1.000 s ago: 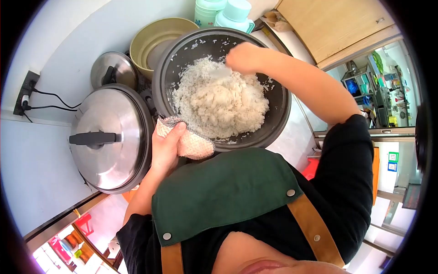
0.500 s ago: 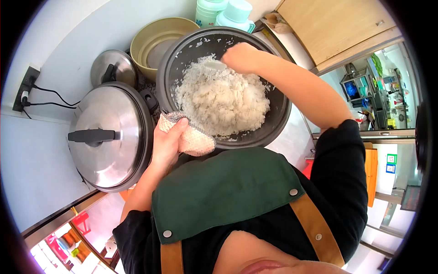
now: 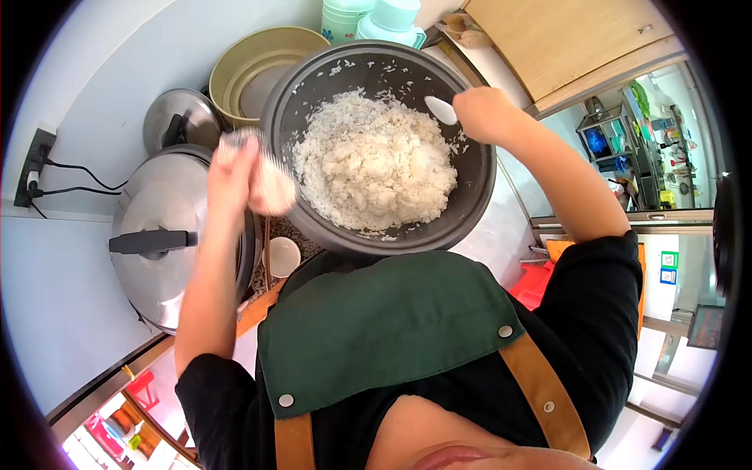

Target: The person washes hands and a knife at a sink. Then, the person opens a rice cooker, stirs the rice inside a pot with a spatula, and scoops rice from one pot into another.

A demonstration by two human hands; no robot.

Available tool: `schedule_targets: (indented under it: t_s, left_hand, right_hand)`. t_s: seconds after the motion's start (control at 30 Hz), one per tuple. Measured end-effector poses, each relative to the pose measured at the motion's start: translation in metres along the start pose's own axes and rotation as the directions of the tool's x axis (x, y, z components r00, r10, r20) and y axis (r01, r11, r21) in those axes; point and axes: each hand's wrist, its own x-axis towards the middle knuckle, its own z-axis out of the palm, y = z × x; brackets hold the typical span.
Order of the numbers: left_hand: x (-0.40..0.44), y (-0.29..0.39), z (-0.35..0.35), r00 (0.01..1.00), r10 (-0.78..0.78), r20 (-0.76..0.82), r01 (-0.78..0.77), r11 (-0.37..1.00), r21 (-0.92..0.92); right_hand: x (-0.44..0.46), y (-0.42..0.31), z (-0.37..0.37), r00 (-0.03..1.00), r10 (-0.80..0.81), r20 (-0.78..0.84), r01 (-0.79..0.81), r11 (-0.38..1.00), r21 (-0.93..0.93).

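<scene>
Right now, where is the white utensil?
In the head view, the white utensil is in the right hand, over the upper right of the dark pot, beside the rice.

I wear a black top (image 3: 345,427) whose sleeves (image 3: 595,301) end near the elbow, beneath a dark green apron bib (image 3: 392,321). Round metallic snaps (image 3: 506,331) join it to brown straps (image 3: 540,380), one bearing another stud (image 3: 549,407). My left hand (image 3: 228,176) and right hand (image 3: 486,115) are bare.

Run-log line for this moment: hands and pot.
left hand: holds cloth, blurred | right hand: holds white scoop, clear of heaped rice | pot: uncovered
</scene>
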Motion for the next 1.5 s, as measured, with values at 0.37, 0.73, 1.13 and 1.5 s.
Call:
schedule_targets:
  t_s: [0.37,0.73,1.13,1.5]
  left_hand:
    - [-0.012,-0.013,0.029,0.995,-0.067,0.071,0.082,0.969,-0.232]
    - [-0.063,-0.026,0.057,0.996,0.027,-0.087,-0.051,0.956,-0.29]
    - [-0.063,-0.026,0.049,0.998,-0.054,-0.023,0.048,0.977,-0.207]
    - [-0.058,-0.028,0.049,0.998,-0.049,-0.038,0.042,0.983,-0.178]
  right_hand:
    - [0.029,-0.008,0.055,0.999,-0.038,-0.013,0.04,0.99,0.135]
    - [0.033,-0.024,0.059,0.955,-0.297,0.013,0.292,0.945,0.148]
    - [0.076,0.001,0.04,0.943,-0.162,-0.29,0.158,0.987,-0.039]
    - [0.039,-0.011,0.046,0.926,-0.371,-0.076,0.376,0.925,0.061]
